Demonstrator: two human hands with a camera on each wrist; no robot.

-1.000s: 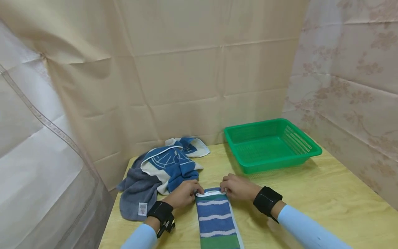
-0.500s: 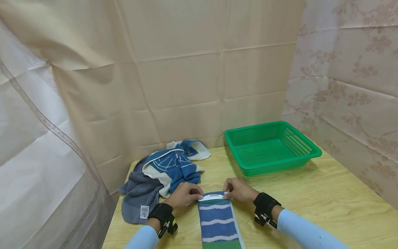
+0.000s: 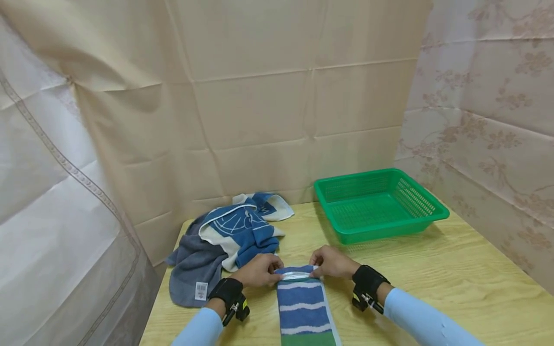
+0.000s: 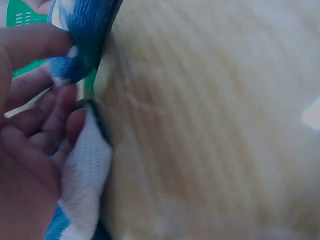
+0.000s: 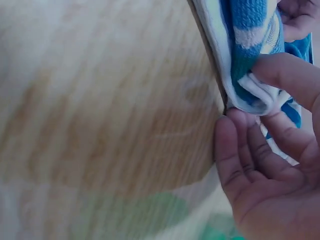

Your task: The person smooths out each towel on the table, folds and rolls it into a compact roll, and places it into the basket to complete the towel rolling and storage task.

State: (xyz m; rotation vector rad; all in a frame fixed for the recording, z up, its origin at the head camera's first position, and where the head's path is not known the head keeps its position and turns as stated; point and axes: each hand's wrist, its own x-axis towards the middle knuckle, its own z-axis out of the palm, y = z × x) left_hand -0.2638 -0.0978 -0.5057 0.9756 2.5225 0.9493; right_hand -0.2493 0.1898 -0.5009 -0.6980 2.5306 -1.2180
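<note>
A striped towel [image 3: 304, 307] in blue, green and white lies as a narrow strip on the table, running toward the person. Its far end is turned over in a small fold with a white band showing. My left hand [image 3: 258, 270] pinches the left corner of that fold between thumb and fingers; the left wrist view shows the fingers [image 4: 35, 45] at the rolled edge. At the right corner my right hand [image 3: 334, 262] pinches the same fold, and the right wrist view shows the thumb on the curled towel edge [image 5: 257, 95].
A crumpled blue and white towel [image 3: 242, 226] lies on a grey towel [image 3: 196, 269] with a white label, left of the hands. Behind the right hand stands a green plastic basket [image 3: 389, 229]. Beige cloth [image 3: 251, 105] hangs behind the wooden table [image 3: 433, 274].
Both hands have turned the towel's far end over a little toward the person, so more blue shows beyond the white band. The basket and other towels stay put.
</note>
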